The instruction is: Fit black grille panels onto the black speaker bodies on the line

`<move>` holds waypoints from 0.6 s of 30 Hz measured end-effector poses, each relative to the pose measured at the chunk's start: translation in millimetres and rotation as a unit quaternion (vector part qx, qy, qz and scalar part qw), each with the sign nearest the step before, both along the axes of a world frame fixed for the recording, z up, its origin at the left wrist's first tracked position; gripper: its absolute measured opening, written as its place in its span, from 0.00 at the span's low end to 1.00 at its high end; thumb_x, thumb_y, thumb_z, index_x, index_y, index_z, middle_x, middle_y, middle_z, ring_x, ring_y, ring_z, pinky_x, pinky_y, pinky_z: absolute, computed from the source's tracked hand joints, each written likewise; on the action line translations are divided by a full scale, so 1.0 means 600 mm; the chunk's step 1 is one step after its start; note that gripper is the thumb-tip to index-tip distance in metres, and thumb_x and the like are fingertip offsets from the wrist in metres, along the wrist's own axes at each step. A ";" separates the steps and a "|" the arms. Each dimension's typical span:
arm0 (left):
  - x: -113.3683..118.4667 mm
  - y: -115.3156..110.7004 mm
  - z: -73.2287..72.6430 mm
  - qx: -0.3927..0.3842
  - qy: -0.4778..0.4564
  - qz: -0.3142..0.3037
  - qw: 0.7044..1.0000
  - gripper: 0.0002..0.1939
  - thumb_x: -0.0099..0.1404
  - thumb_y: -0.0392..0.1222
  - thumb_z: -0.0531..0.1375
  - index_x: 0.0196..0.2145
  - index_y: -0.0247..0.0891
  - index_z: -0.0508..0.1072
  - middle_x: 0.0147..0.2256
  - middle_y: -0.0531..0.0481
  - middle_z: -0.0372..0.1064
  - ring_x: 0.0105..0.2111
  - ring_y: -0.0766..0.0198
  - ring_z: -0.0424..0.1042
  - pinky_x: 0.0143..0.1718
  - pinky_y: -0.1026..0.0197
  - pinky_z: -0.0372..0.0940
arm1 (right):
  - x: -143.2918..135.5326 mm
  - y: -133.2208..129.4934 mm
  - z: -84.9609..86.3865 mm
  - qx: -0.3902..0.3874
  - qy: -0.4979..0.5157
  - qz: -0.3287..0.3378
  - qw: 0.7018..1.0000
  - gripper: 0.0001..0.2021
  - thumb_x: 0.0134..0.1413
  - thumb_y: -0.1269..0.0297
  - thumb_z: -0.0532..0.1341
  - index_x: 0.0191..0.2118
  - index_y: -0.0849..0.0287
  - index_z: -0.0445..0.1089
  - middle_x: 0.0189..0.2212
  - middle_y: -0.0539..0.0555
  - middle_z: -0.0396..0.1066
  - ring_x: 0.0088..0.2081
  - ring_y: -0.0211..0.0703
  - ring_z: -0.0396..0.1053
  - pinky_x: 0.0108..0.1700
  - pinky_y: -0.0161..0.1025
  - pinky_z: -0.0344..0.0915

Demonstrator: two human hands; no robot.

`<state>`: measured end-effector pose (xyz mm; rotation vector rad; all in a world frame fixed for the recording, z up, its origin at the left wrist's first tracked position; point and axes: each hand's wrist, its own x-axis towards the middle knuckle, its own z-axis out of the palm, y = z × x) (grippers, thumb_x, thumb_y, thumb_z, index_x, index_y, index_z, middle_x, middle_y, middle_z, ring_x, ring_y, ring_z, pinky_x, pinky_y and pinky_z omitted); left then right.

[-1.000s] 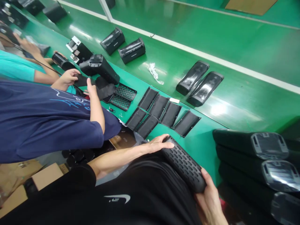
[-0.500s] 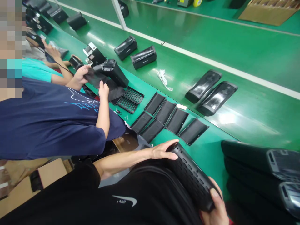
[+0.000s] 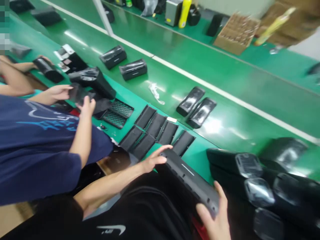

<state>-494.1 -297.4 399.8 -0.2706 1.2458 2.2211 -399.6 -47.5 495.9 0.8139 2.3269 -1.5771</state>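
Casing (image 3: 191,181) of black, seemingly moulded plastic lies tilted in front of the person's black shirt (image 3: 140,206), at the near edge of the green surface (image 3: 200,158), with the left hand (image 3: 152,162) clamped on one end and the right hand (image 3: 217,218) clamped on the other. It looks stiff and probably moderate in weight, its smooth face likely a little slippery and prone to scuffs. Both ends seem the best places to hold, thumbs and fingers opposed, clear of the slotted edge and the white marking (image 3: 187,169).
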 end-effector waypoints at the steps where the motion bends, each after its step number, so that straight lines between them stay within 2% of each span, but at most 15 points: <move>1: -0.010 0.004 0.002 0.036 -0.011 0.019 0.999 0.39 0.55 0.55 0.69 0.62 0.43 0.69 0.49 0.46 0.75 0.48 0.51 0.73 0.54 0.50 0.65 | -0.019 -0.001 0.017 0.037 0.029 0.033 0.998 0.53 0.41 0.39 0.73 0.71 0.51 0.55 0.63 0.61 0.61 0.62 0.68 0.62 0.64 0.62 0.56; 3: -0.035 0.020 0.006 0.100 -0.028 0.046 0.994 0.38 0.58 0.58 0.66 0.63 0.42 0.68 0.48 0.45 0.76 0.46 0.52 0.75 0.52 0.50 0.67 | -0.068 0.004 0.054 0.082 0.078 0.081 0.990 0.52 0.41 0.42 0.74 0.71 0.49 0.56 0.64 0.60 0.60 0.62 0.66 0.62 0.62 0.60 0.59; 5: -0.063 0.045 0.012 0.121 -0.019 0.063 0.990 0.38 0.61 0.60 0.65 0.65 0.43 0.66 0.53 0.44 0.74 0.50 0.52 0.74 0.55 0.50 0.67 | -0.133 0.027 0.092 0.098 0.106 0.114 0.983 0.45 0.43 0.45 0.74 0.67 0.48 0.61 0.59 0.58 0.65 0.55 0.61 0.67 0.56 0.55 0.66; 8: -0.101 0.078 0.025 0.084 -0.001 0.079 0.993 0.41 0.64 0.62 0.64 0.69 0.49 0.59 0.64 0.42 0.64 0.58 0.50 0.69 0.56 0.47 0.69 | -0.266 0.103 0.132 0.107 0.109 0.126 0.980 0.46 0.40 0.44 0.75 0.66 0.48 0.63 0.48 0.56 0.70 0.44 0.55 0.70 0.49 0.54 0.68; 10: -0.116 0.087 0.029 0.034 -0.016 0.091 0.995 0.40 0.64 0.61 0.65 0.69 0.49 0.60 0.67 0.41 0.60 0.60 0.48 0.66 0.53 0.46 0.71 | -0.375 0.173 0.136 0.192 0.098 0.109 0.970 0.50 0.34 0.41 0.77 0.65 0.49 0.65 0.46 0.56 0.70 0.45 0.57 0.69 0.52 0.59 0.65; 12: -0.121 0.085 0.027 -0.024 -0.051 0.111 0.992 0.36 0.64 0.61 0.66 0.65 0.44 0.66 0.64 0.38 0.63 0.59 0.47 0.68 0.50 0.47 0.73 | -0.485 0.247 0.118 0.293 0.035 0.105 0.950 0.51 0.31 0.41 0.77 0.64 0.52 0.65 0.45 0.57 0.68 0.48 0.59 0.67 0.56 0.60 0.61; 14: -0.116 0.076 0.019 -0.080 -0.088 0.141 0.983 0.34 0.61 0.62 0.68 0.58 0.39 0.73 0.59 0.37 0.69 0.56 0.47 0.71 0.49 0.49 0.73 | -0.578 0.313 0.083 0.348 -0.042 0.082 0.933 0.49 0.34 0.44 0.77 0.64 0.51 0.63 0.51 0.60 0.66 0.56 0.61 0.64 0.60 0.56 0.59; 16: -0.108 0.065 0.008 -0.121 -0.125 0.175 0.969 0.34 0.57 0.64 0.70 0.53 0.38 0.76 0.56 0.37 0.72 0.54 0.46 0.72 0.47 0.50 0.74 | -0.643 0.369 0.041 0.375 -0.086 0.043 0.922 0.50 0.33 0.45 0.77 0.64 0.54 0.62 0.57 0.67 0.60 0.60 0.67 0.62 0.61 0.58 0.59; 18: -0.102 0.059 -0.003 -0.147 -0.154 0.205 0.955 0.35 0.54 0.66 0.71 0.50 0.38 0.77 0.53 0.38 0.74 0.52 0.46 0.73 0.45 0.51 0.74 | -0.680 0.416 0.002 0.390 -0.113 0.009 0.914 0.50 0.33 0.43 0.76 0.63 0.55 0.61 0.61 0.71 0.54 0.61 0.72 0.61 0.61 0.61 0.58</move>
